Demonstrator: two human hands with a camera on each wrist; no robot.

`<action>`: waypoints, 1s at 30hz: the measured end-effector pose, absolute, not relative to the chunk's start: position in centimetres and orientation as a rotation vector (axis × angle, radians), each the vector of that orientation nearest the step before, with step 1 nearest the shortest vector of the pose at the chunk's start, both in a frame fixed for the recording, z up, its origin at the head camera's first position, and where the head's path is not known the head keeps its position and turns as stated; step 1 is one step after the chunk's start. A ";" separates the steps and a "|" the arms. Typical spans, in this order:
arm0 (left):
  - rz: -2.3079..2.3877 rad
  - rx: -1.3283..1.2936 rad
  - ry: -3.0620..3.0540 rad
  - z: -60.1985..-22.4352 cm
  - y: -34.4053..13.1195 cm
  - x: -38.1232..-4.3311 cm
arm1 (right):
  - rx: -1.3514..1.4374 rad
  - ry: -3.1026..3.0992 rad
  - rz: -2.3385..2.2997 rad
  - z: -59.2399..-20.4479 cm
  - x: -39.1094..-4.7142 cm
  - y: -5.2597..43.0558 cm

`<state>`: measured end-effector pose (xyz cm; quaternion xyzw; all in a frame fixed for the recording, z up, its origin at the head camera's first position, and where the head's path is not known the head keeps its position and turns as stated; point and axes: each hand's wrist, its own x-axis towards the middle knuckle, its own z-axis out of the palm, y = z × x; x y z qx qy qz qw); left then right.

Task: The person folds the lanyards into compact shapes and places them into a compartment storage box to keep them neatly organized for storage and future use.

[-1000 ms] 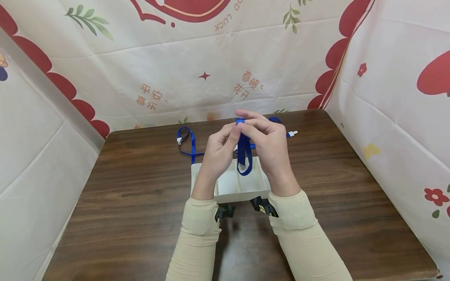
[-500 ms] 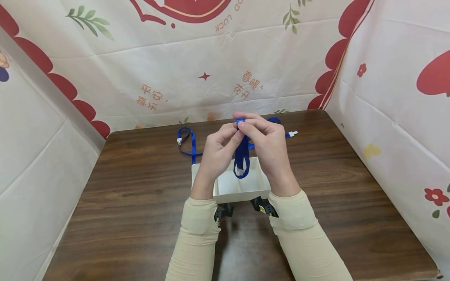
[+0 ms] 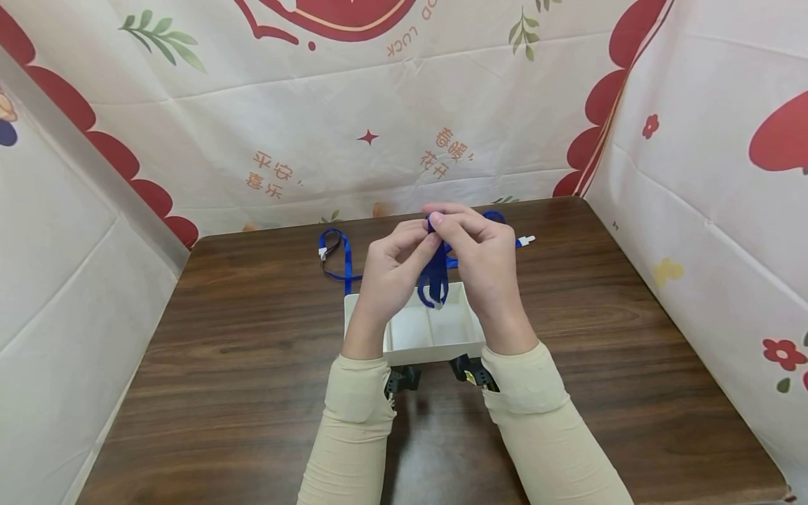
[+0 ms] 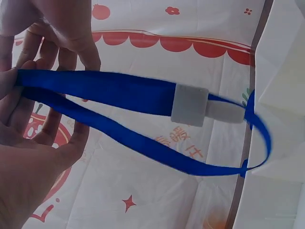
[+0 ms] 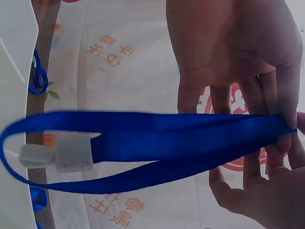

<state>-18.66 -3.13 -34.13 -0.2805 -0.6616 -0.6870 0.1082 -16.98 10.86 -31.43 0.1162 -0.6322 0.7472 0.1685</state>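
Hanging folded, a blue lanyard (image 4: 95,88) is pinched near its top

It is gripped by the left hand (image 3: 391,277) and right hand (image 3: 489,273) together, its white buckle (image 4: 189,105) suspended inside the loop. Below it in the head view, a divided tray (image 3: 435,353) is set on the wooden desk (image 3: 240,337). Farther back, blue straps (image 3: 348,263) are laid, and a printed cloth (image 3: 353,84) is hung behind.

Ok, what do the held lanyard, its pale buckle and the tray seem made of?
Lanyard: probably woven synthetic fabric, low-sheen; the flat band bends into a soft loop.
Buckle: probably matte moulded plastic, judging by its blocky, uniform body.
Tray: likely smooth, rigid plastic; its thin walls and dividers share one even off-white.
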 end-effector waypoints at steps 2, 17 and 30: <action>-2.012 -0.838 -1.941 -34.2 -3.1 -18.7 | 0.322 -1.796 2.101 -31.5 -16.9 10.8; -2.011 -0.809 -1.947 -33.8 -3.1 -18.4 | 0.312 -1.804 1.952 -31.6 -16.7 11.0; -1.971 -0.838 -1.960 -33.4 -3.4 -18.5 | 0.306 -1.886 1.813 -31.5 -16.7 11.5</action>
